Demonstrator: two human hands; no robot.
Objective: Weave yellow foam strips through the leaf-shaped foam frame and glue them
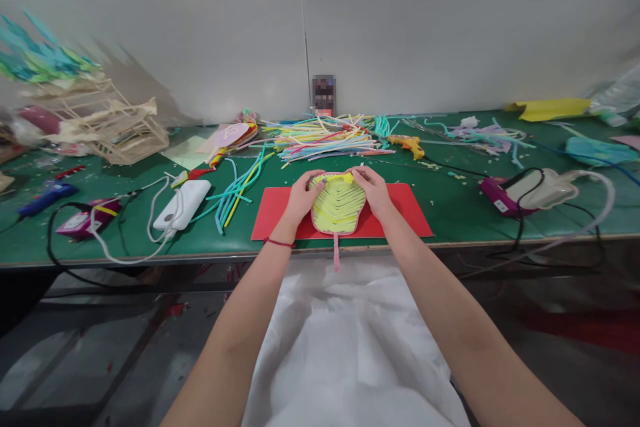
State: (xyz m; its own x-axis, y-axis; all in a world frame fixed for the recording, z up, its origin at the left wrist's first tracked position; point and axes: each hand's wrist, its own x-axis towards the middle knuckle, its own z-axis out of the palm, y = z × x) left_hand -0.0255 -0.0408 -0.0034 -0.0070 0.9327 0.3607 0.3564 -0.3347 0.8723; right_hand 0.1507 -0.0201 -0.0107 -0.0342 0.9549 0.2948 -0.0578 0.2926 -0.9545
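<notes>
A yellow-green fan-shaped craft piece (337, 207) with a pink edge lies on a red sheet (411, 210), its pink stem (337, 255) pointing toward me past the table edge. My left hand (304, 195) grips the upper left rim, fingers closed along it. On the upper right rim, my right hand (373, 188) is closed in the same way. A brighter yellow strip (343, 178) runs along the top between my hands. The fingertips are partly hidden behind the rim.
Behind the sheet lies a pile of coloured pipe cleaners (325, 140). An orange glue gun (407, 144) is at its right. A white power bank (183, 205) with cables is on the left, and a purple box (505, 199) with cords on the right.
</notes>
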